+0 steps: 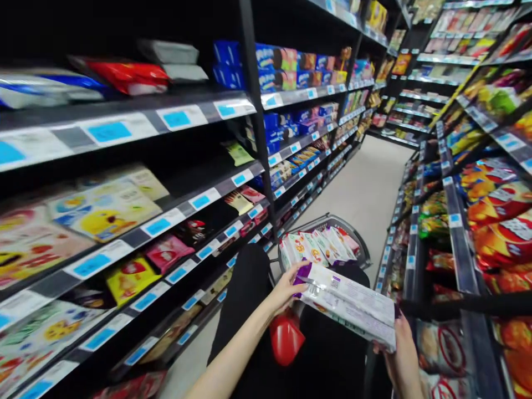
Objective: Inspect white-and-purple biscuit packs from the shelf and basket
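Observation:
Between my two hands is a long white snack packet with purple ends (349, 302), its seam and small print facing up. My left hand (288, 288) pinches its left purple end, thumb on top. At the right end my right hand (401, 343) grips the packet from the side, fingers partly hidden beneath. Just beyond the packet, a dark shopping basket (363, 244) holds several white packets (313, 246) with red and orange prints. Below my left hand, a shiny red object (286, 338) lies against my dark trousers; its kind is unclear.
On the left run shelves with blue price labels (199, 199), carrying flat snack packs (103, 208) and blue biscuit boxes (272, 66). The right-hand racks hold red chip bags (505, 233). A pale floor aisle (357, 177) leads to shelves at the far end.

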Tool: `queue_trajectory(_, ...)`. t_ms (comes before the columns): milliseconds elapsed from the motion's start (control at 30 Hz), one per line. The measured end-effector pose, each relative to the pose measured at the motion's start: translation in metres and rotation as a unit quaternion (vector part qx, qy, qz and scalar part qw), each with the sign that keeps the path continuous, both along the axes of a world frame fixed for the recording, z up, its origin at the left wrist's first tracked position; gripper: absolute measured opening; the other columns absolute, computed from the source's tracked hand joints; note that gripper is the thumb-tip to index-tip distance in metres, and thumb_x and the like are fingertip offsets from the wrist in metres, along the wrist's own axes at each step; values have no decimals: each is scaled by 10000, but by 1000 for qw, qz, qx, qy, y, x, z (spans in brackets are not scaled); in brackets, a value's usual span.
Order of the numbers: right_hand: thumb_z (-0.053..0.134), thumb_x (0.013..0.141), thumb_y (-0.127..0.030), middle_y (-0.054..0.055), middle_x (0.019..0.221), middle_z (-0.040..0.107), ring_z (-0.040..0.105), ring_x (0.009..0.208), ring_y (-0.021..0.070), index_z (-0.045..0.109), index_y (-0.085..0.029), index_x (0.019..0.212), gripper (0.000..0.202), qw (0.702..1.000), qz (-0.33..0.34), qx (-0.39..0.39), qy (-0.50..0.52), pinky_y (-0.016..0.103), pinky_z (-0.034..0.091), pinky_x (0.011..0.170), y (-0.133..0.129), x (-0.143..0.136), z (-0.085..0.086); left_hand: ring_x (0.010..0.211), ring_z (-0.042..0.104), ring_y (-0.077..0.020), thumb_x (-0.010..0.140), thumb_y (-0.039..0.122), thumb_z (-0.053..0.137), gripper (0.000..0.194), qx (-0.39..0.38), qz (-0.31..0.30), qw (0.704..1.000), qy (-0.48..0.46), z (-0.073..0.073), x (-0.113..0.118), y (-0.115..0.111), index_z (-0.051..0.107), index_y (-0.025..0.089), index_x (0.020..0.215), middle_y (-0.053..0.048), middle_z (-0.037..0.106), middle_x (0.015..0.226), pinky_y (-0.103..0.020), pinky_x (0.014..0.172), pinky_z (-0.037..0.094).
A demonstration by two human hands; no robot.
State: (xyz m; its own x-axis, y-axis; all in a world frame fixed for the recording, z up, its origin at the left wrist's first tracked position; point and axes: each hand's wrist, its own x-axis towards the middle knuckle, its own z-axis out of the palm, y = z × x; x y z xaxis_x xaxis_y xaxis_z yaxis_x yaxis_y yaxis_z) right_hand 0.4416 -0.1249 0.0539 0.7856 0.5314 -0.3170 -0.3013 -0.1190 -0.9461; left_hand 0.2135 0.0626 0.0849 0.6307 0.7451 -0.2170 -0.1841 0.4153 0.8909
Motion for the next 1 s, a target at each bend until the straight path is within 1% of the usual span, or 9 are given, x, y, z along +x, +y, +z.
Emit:
queue_trajectory(100, 683, 655, -550, 73, 1170, 599, 627, 896, 231, 357, -285, 1371, 830, 999, -15, -9, -41, 343, 544, 710, -24, 6, -24, 1032, 580, -242, 608, 295, 775, 535, 37, -15, 999, 31, -31, 0, -7, 643, 180, 1114, -87, 632, 1122, -332, 939, 420)
queue_trajectory(267, 700, 660, -528, 101, 1261, 551, 493, 1182, 278, 583, -212, 1195, 632, 990, 94, -28, -103, 377, 429, 978, -42, 3, -53, 1057, 578, -263, 689, 329, 713, 396, 125, 8, 983, 136, -60, -23, -12, 710, 185, 1058, -91, 637, 1133, -351, 978, 414)
queue_trajectory(400, 626, 737, -533, 116, 1168, 611, 576, 1063, 276, 638, -161, 1114, 530, 968, 91, -65, -224, 378, 457, 929, -36, 4, -70, 1069, 579, -251, 766, 356, 651, 254, 236, 73, 954, 169, -67, -35, -18, 744, 218, 959, -97, 513, 1332, -353, 984, 426)
queue_trajectory(467, 565, 816, -461, 113, 1074, 652, 621, 960, 249, 659, -148, 1062, 410, 924, 100, -46, -366, 348, 489, 852, -29, 9, -74, 1073, 582, -246, 801, 368, 620, 227, 294, 106, 933, 176, -70, -36, -17, 753, 225, 917, -94, 446, 1394, -377, 993, 425)
queue_trajectory(633, 435, 910, -199, 115, 985, 629, 606, 838, 194, 627, -134, 1009, 226, 679, 153, -5, -718, 304, 490, 700, -10, 27, -74, 1274, 440, -263, 852, 280, 578, 189, 414, 93, 895, 137, -75, -41, -4, 738, 205, 918, -103, 568, 1269, -468, 1067, 338)
queue_trajectory(700, 464, 883, -151, 109, 901, 592, 582, 832, 218, 604, -129, 938, 153, 621, 153, 10, -769, 329, 493, 656, -2, 33, -73, 1284, 428, -265, 864, 245, 559, 181, 426, 78, 893, 125, -75, -43, -1, 726, 180, 891, -111, 615, 1198, -479, 1052, 357)
queue_trajectory(800, 525, 829, -89, 97, 893, 520, 557, 928, 262, 569, -130, 923, 111, 607, 155, 56, -777, 487, 506, 802, 8, 40, -68, 1289, 422, -269, 866, 218, 553, 163, 435, 80, 888, 128, -71, -45, -1, 699, 157, 827, -114, 641, 1157, -475, 1038, 376)
queue_trajectory(867, 528, 819, -56, 102, 933, 510, 543, 1002, 272, 547, -122, 935, 135, 610, 195, 88, -763, 592, 425, 932, 13, 45, -61, 1277, 438, -259, 871, 199, 542, 154, 439, 73, 887, 126, -67, -45, -1, 677, 152, 813, -106, 661, 1116, -453, 1026, 395)
queue_trajectory(1000, 464, 867, -79, 164, 1056, 545, 527, 1100, 283, 531, -96, 948, 106, 597, 264, 58, -756, 476, 469, 941, 18, 50, -40, 1139, 565, -225, 882, 185, 523, 158, 408, 55, 903, 120, -57, -45, 2, 612, 144, 759, -83, 693, 977, -404, 993, 432)
